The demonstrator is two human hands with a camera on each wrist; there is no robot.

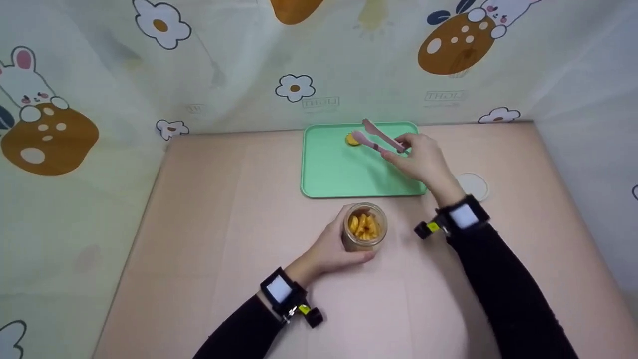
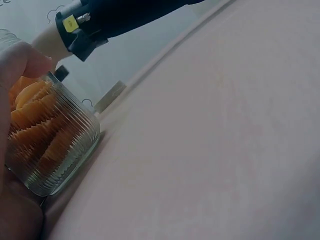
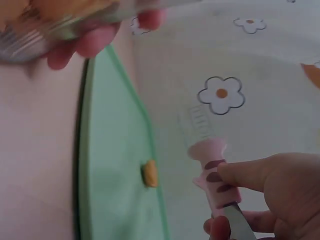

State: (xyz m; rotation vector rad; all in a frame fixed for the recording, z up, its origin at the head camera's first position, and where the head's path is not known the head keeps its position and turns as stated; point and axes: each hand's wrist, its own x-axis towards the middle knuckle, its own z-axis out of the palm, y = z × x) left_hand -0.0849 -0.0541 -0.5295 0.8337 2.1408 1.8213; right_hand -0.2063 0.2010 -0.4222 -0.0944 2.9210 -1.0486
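Observation:
Fingers and thumb of my left hand [image 1: 330, 253] wrap around a ribbed glass jar [image 1: 355, 246], which is filled with orange-yellow crinkle-cut pieces [image 1: 365, 227]. The jar stands near the front edge of a green tray [image 1: 326, 172], its mouth uncovered. Over the tray's right side, my right hand [image 1: 422, 155] pinches pink tongs [image 1: 384, 135] between thumb and fingers. Their two tips are spread apart with nothing between them. One yellow piece [image 1: 351, 139] lies on the tray at the back, close to the nearer tong tip in the head view. In the right wrist view the tong arm [image 3: 216, 182] has dark pink stripes.
A round whitish lid [image 1: 476, 186] lies on the table right of the tray, partly behind my right wrist. The pale pink tabletop [image 1: 209, 209] meets a patterned curtain [image 1: 239, 94] at the back and along both sides.

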